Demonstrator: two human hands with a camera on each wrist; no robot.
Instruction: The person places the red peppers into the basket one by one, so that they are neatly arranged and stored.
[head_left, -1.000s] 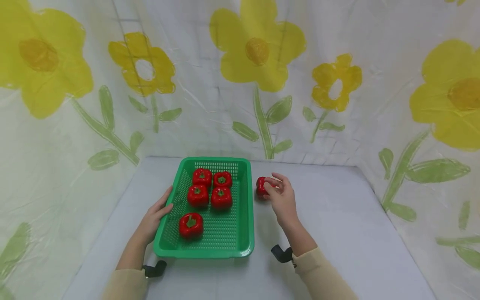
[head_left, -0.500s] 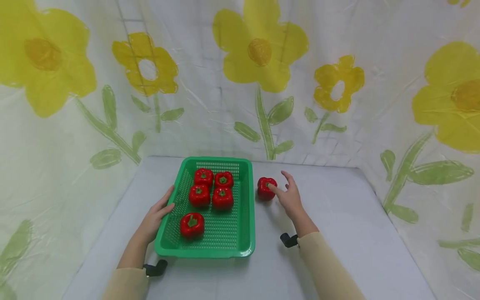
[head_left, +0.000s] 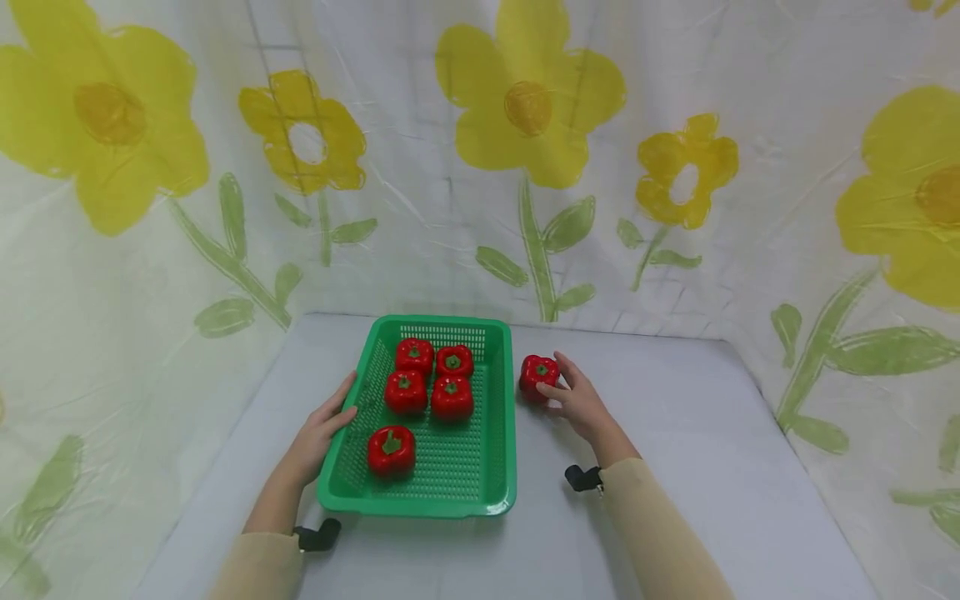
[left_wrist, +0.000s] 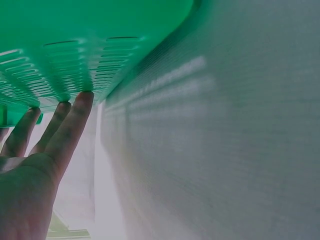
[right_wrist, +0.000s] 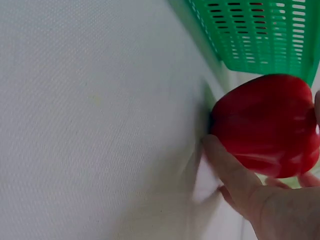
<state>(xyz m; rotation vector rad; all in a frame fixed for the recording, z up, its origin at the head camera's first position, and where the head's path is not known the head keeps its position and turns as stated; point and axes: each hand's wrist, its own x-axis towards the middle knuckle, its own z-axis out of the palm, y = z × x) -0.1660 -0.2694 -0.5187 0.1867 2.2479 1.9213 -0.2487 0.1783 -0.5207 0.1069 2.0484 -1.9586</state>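
Observation:
A green plastic basket (head_left: 498, 492) with slotted walls stands on the table, holding several red bell peppers (head_left: 405, 392). Against its left side rests my left hand (head_left: 311, 442). In the left wrist view, straight fingers (left_wrist: 70, 125) touch the basket's outer wall. Just right of the basket, another red bell pepper (head_left: 536, 377) stands on the table, green stem up. My right hand (head_left: 588, 408) holds this pepper from its right side. In the right wrist view, one finger (right_wrist: 225, 157) touches the pepper low down and other fingertips show behind it.
The table (head_left: 660, 433) has a white surface. Behind it hangs a pale curtain (head_left: 420, 250) printed with yellow flowers. Each wrist carries a small black camera mount, one near the basket's front left corner.
Half a second ago my right hand had spread and drawn back from the loose pepper; now its fingers are back around it. The left hand stays against the basket. The head view has shifted slightly.

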